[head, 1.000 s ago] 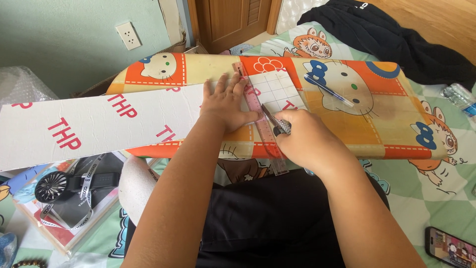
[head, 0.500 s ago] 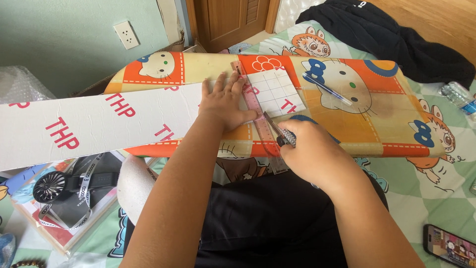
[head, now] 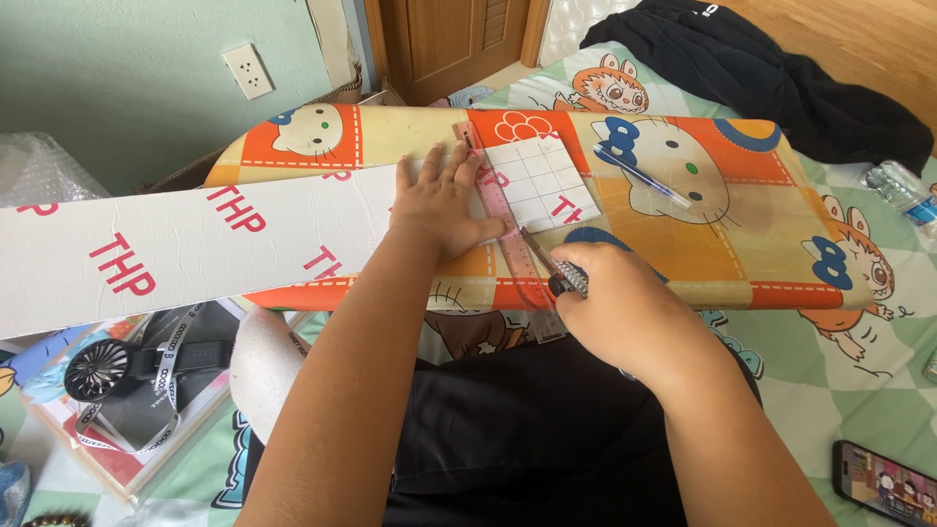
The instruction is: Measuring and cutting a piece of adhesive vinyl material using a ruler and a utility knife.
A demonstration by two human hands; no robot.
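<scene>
White cardboard, a long strip [head: 195,249] with red lettering, lies across a padded board [head: 742,234] printed with cartoon cats in orange and yellow. Its right end, a piece [head: 542,181] ruled in a pencil grid, lies just right of the left hand. A pinkish see-through ruler [head: 508,239] lies over the cardboard, running from beyond the fingertips of the left hand down toward the person's lap. The left hand [head: 444,200] lies flat with fingers spread, pressing on the cardboard and on the ruler's left edge. The right hand [head: 625,303], just below and to the right of the left hand, is closed around a utility knife [head: 556,273]; the blade lies along the ruler's right edge, near the front edge of the board. Whether the tip is touching the cardboard cannot be told.

Beyond the right hand, a blue pen [head: 639,176] lies on the board, apart from the gridded piece. Farther right, past the board's end, a plastic bottle [head: 903,195] lies on a green checked sheet, and a black garment [head: 771,78] is heaped above it. Below and right of the right hand, a phone [head: 883,483] with a lit screen lies on the sheet. Well to the left of the left hand, under the strip's near edge, are a small round fan [head: 93,371] and a printed lanyard [head: 161,400].
</scene>
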